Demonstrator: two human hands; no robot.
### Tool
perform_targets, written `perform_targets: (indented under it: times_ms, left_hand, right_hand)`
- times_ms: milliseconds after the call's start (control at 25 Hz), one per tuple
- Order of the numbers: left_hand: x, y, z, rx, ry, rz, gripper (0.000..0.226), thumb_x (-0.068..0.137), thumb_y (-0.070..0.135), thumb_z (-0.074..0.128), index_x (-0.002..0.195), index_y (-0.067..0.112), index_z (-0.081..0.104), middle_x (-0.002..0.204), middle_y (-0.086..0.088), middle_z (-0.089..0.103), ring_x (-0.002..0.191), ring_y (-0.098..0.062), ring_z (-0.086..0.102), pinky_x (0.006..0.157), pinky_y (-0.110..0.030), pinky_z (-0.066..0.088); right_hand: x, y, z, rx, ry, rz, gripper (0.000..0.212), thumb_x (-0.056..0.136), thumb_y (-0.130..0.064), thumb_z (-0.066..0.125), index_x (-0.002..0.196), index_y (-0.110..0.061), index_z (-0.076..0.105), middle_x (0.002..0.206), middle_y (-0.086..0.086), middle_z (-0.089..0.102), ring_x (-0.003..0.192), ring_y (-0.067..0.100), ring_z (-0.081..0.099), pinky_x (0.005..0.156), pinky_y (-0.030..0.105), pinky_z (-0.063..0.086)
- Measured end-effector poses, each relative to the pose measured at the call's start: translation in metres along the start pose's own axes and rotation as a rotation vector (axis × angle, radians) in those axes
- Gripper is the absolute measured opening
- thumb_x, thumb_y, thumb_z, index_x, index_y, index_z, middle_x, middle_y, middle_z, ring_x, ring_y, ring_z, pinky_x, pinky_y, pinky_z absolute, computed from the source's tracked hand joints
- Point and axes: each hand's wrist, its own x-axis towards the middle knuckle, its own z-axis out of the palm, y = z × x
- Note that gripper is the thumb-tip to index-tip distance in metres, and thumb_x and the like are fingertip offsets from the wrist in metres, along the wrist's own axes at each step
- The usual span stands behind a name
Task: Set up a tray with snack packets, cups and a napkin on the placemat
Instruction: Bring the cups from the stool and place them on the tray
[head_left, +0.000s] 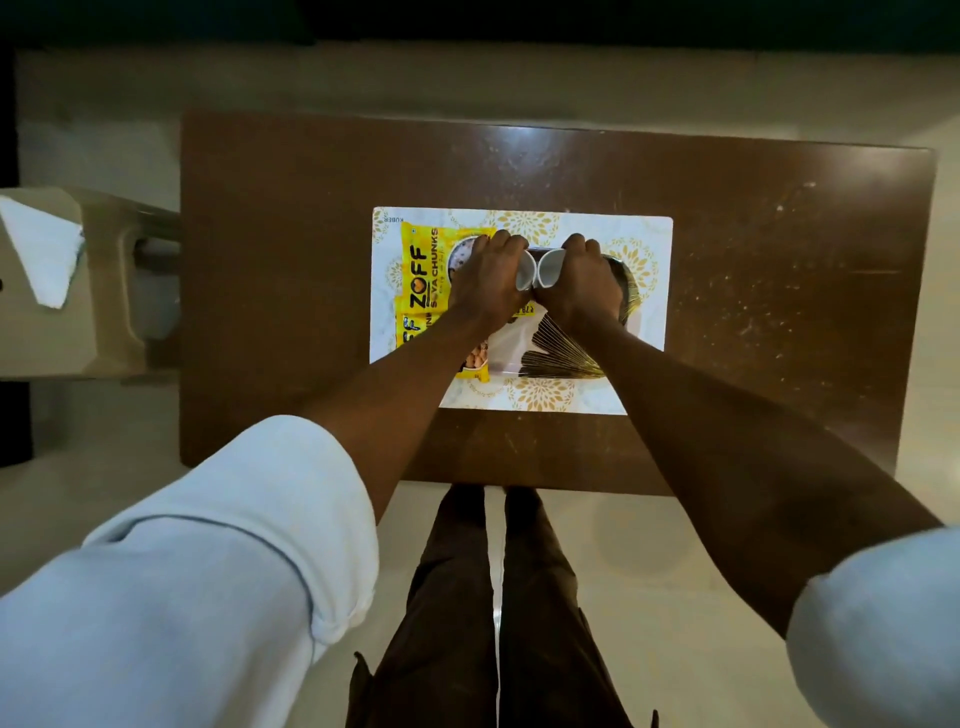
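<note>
Gripping one white cup each, left hand (488, 280) and right hand (584, 283); cups touching above the tray (511, 348).

Rolled pale-blue sleeves (234, 545), dark trousers (493, 623)

There is only one view, from a camera on the person's head. It looks steeply down, almost straight, on the brown table (779, 312) from above. The near table edge is low in the picture and the far edge is high. The wide lens makes both sleeves large in the bottom corners, close to the camera
</note>
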Motion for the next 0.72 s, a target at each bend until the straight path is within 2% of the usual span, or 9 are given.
perform_targets:
  times_ms: [160,280,440,560,640,720]
  left_hand:
    - [0.005,-0.002,0.003,0.015,-0.016,-0.006,0.055,0.086,0.031,0.072,0.135,0.015,0.054,0.136,-0.004,0.057,0.130,-0.029,0.049,0.095,-0.049,0.052]
    - [0.003,-0.001,0.006,0.012,-0.031,-0.023,0.067,0.086,0.032,0.075,0.144,0.014,0.048,0.142,-0.007,0.053,0.135,-0.030,0.047,0.100,-0.049,0.051]
    - [-0.018,0.009,-0.011,0.067,-0.042,0.015,0.082,0.085,0.036,0.076,0.153,0.007,0.038,0.148,-0.013,0.050,0.138,-0.032,0.046,0.113,-0.042,0.042]
    - [-0.051,0.024,-0.059,0.081,0.012,-0.032,0.084,0.086,0.038,0.073,0.154,0.005,0.035,0.150,-0.014,0.047,0.138,-0.032,0.044,0.117,-0.039,0.035]
    - [-0.079,0.032,-0.112,0.117,0.047,-0.064,0.081,0.089,0.036,0.069,0.156,0.006,0.033,0.154,-0.013,0.043,0.143,-0.030,0.040,0.120,-0.037,0.031]
    - [-0.105,0.039,-0.162,0.134,0.106,-0.088,0.075,0.094,0.039,0.063,0.154,0.008,0.033,0.154,-0.011,0.042,0.142,-0.029,0.040,0.118,-0.036,0.034]
  right_hand:
    - [0.003,0.000,0.002,-0.001,0.014,-0.002,0.074,0.078,-0.049,0.081,0.131,-0.008,0.051,0.128,0.013,0.059,0.115,0.037,0.064,0.079,0.043,0.056]
    - [0.004,0.003,0.000,-0.015,-0.009,-0.029,0.084,0.075,-0.061,0.079,0.134,-0.009,0.049,0.130,0.013,0.059,0.117,0.037,0.063,0.080,0.045,0.056]
    - [-0.012,0.006,-0.022,-0.114,-0.088,-0.019,0.109,0.071,-0.080,0.069,0.146,-0.007,0.039,0.143,0.017,0.052,0.132,0.041,0.053,0.102,0.054,0.049]
    - [-0.041,-0.007,-0.073,-0.157,-0.119,-0.044,0.111,0.072,-0.077,0.069,0.153,-0.012,0.032,0.150,0.014,0.045,0.139,0.040,0.046,0.104,0.057,0.046]
    - [-0.064,-0.024,-0.128,-0.176,-0.072,-0.067,0.109,0.073,-0.072,0.070,0.156,-0.015,0.029,0.154,0.011,0.042,0.141,0.038,0.043,0.104,0.056,0.046]
    - [-0.080,-0.048,-0.181,-0.198,0.002,-0.112,0.102,0.075,-0.067,0.070,0.155,-0.014,0.032,0.153,0.011,0.044,0.139,0.036,0.045,0.102,0.052,0.048]
